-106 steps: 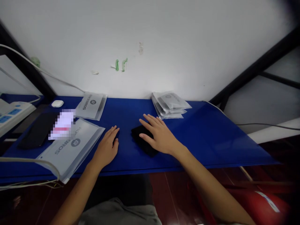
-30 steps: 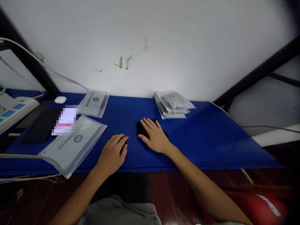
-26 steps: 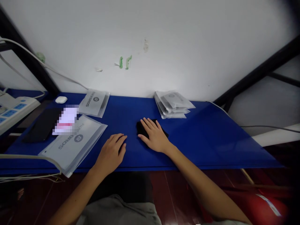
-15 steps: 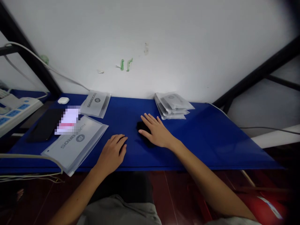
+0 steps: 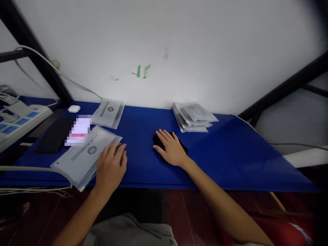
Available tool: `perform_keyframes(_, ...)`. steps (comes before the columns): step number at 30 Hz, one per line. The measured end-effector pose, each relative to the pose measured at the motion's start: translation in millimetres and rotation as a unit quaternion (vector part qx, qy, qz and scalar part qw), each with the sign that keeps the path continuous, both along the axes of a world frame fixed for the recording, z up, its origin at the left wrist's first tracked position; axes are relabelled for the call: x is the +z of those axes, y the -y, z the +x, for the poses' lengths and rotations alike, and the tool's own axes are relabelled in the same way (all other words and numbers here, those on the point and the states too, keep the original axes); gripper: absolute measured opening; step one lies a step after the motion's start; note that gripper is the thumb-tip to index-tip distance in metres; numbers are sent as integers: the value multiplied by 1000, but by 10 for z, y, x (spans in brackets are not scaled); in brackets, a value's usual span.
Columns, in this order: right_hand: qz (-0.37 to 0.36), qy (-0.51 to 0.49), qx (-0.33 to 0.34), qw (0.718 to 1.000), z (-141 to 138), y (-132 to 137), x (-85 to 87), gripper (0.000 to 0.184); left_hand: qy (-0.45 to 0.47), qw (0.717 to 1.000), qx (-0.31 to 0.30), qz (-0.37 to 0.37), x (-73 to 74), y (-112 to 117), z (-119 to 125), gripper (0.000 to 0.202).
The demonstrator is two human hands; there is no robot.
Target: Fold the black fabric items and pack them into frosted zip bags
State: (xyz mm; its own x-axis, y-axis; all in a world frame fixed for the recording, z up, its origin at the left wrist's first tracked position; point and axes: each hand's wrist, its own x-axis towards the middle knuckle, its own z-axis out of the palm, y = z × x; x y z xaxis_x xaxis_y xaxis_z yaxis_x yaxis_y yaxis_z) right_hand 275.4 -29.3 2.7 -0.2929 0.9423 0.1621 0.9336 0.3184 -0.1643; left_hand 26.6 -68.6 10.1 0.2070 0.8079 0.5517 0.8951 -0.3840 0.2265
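Observation:
My right hand (image 5: 171,149) lies flat, fingers stretched out, on a small black item (image 5: 183,147) that looks like folded cloth; most of it is covered by the palm. My left hand (image 5: 111,167) hovers by the right edge of the near frosted zip bags (image 5: 83,155), its fingers loosely bent and nothing visible in them. Whether it touches the bags I cannot tell. These bags carry ROCKBROS lettering, as does another frosted bag (image 5: 109,114) farther back. Against the wall, beyond my right hand, rests a stack of frosted bags (image 5: 196,114).
On the left of the blue table (image 5: 143,174) are a dark phone (image 5: 55,135), a blurred-out bright screen (image 5: 79,130) and a white earbud case (image 5: 74,109). A white power strip (image 5: 24,124) sits farther left. A pale cable (image 5: 38,168) crosses the front left corner.
My left hand has moved left to the edge of the near zip bags. Under my right hand the black item now shows more on its right side. The view has shifted slightly.

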Motion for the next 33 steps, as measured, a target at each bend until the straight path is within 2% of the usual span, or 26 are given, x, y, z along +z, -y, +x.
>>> perform_keyframes(2, 2, -4, 1, 1000, 5, -1, -9, 67, -40, 996, 85, -8, 59, 14, -102, 29)
perform_keyframes(4, -2, -5, 0, 1000, 5, 1, -12, 68, -79, 988, 133, -29, 96, 15, -196, 31)
perform_keyframes(8, -11, -7, -3, 1000, 3, 8, -2, 69, -130, 976, 154, -83, 102, -18, -342, 28)
perform_keyframes(14, -9, -12, 3, 1000, 17, 11, -2, 68, -104, 969, 171, -147, 103, -37, -435, 25)
perform_keyframes(16, -11, -11, 0, 1000, 34, 34, 4, 67, -105, 972, 157, -137, 104, 10, -372, 25)
perform_keyframes(18, -14, -7, -12, 1000, 67, 76, 10, 67, -106, 981, 113, -115, 93, 88, -229, 23)
perform_keyframes(21, -14, 6, -43, 999, 146, 154, 2, 66, -114, 989, 22, -94, 72, 197, 101, 21)
perform_keyframes(23, -1, 14, -60, 998, 203, 199, -19, 65, -116, 990, -15, -81, 79, 210, 333, 23)
perform_keyframes(27, 24, 20, -71, 997, 270, 248, -70, 65, -114, 991, -33, -60, 164, 27, 636, 29)
perform_keyframes(33, 12, 21, -77, 997, 271, 249, -57, 66, -120, 991, -47, -41, 308, -346, 647, 34)
